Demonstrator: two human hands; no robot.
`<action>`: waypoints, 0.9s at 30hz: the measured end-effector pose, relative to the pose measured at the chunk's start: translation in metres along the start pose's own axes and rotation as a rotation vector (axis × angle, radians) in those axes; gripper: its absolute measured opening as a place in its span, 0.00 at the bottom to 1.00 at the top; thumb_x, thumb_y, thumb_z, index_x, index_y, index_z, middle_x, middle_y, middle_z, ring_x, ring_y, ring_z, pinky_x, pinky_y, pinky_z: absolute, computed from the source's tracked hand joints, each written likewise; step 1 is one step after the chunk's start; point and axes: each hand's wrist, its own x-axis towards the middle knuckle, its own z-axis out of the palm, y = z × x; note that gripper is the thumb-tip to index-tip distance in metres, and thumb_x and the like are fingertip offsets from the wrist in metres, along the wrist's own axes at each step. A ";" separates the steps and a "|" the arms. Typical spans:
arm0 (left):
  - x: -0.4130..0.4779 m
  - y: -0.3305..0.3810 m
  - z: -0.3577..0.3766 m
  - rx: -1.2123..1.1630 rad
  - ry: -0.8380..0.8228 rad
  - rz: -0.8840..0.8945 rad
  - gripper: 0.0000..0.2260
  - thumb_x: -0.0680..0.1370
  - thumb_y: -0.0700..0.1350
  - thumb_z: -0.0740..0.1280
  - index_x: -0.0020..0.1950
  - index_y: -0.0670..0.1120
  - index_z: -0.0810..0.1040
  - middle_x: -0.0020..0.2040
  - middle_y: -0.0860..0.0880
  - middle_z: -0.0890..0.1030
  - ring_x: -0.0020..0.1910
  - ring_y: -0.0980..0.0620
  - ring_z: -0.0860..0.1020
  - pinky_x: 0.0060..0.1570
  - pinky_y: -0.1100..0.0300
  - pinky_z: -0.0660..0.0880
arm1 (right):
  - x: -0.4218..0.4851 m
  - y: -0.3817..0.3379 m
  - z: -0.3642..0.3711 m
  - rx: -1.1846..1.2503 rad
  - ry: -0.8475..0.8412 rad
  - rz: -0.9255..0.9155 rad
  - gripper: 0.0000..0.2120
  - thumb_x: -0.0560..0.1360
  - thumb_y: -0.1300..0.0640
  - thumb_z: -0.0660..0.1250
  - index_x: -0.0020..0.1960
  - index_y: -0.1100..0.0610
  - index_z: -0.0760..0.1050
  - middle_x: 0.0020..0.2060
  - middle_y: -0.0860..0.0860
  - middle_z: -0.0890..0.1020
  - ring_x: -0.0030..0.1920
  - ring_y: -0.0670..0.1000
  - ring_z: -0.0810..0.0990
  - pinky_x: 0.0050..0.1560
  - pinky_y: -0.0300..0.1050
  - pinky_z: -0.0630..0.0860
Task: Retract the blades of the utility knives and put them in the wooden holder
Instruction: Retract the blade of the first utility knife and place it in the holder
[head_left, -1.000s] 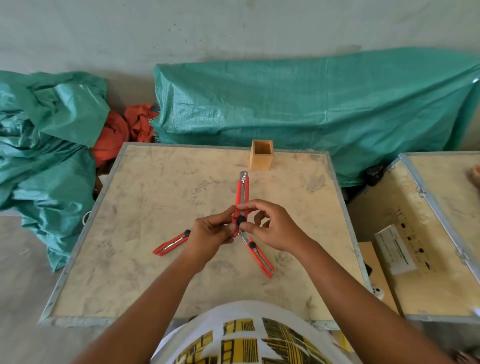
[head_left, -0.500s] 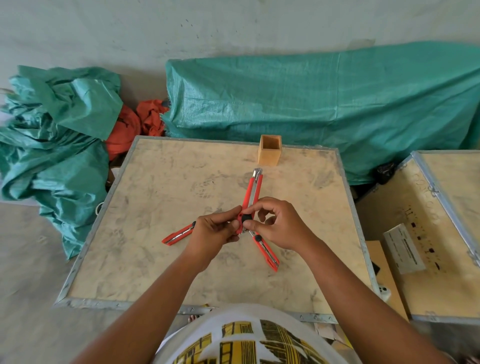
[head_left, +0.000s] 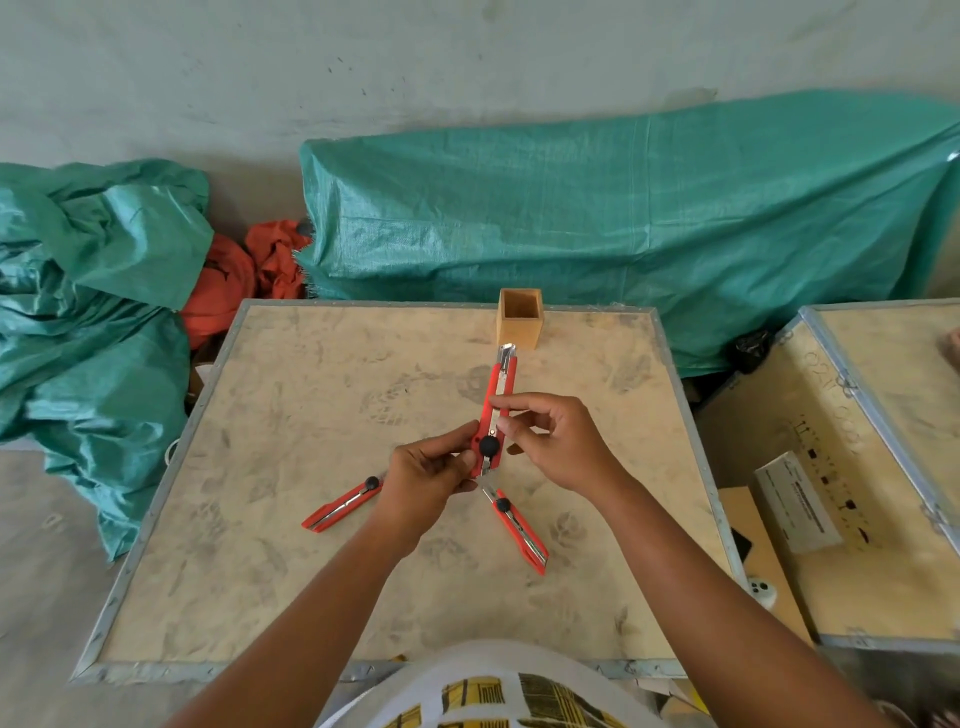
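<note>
Both hands (head_left: 431, 475) (head_left: 558, 447) pinching one of three red utility knives (head_left: 496, 415); two (head_left: 343, 505) (head_left: 519, 530) on table, one wooden holder (head_left: 520, 318).

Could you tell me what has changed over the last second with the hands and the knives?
The right hand slid its fingertips from the black knob up the body of the held knife. The left hand keeps its grip near the knob. The two knives on the table and the wooden holder stayed put.
</note>
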 end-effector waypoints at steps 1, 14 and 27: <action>0.008 0.002 0.002 0.031 0.010 0.007 0.17 0.77 0.33 0.68 0.60 0.51 0.81 0.51 0.53 0.87 0.49 0.53 0.85 0.45 0.57 0.83 | 0.006 0.000 -0.003 0.011 0.013 0.008 0.13 0.78 0.62 0.71 0.61 0.52 0.84 0.55 0.48 0.86 0.49 0.49 0.87 0.46 0.47 0.86; 0.187 0.030 0.032 0.345 0.043 0.090 0.16 0.78 0.35 0.68 0.61 0.50 0.83 0.54 0.55 0.86 0.42 0.60 0.82 0.39 0.67 0.78 | 0.154 0.033 -0.057 0.020 0.266 0.058 0.13 0.77 0.65 0.72 0.59 0.54 0.84 0.54 0.50 0.87 0.53 0.51 0.86 0.48 0.49 0.86; 0.358 0.003 0.046 0.797 -0.123 -0.114 0.39 0.75 0.45 0.72 0.80 0.45 0.55 0.79 0.46 0.62 0.78 0.47 0.61 0.72 0.56 0.62 | 0.289 0.113 -0.092 -0.295 0.430 -0.013 0.12 0.75 0.65 0.73 0.57 0.55 0.86 0.52 0.50 0.88 0.44 0.43 0.85 0.46 0.24 0.75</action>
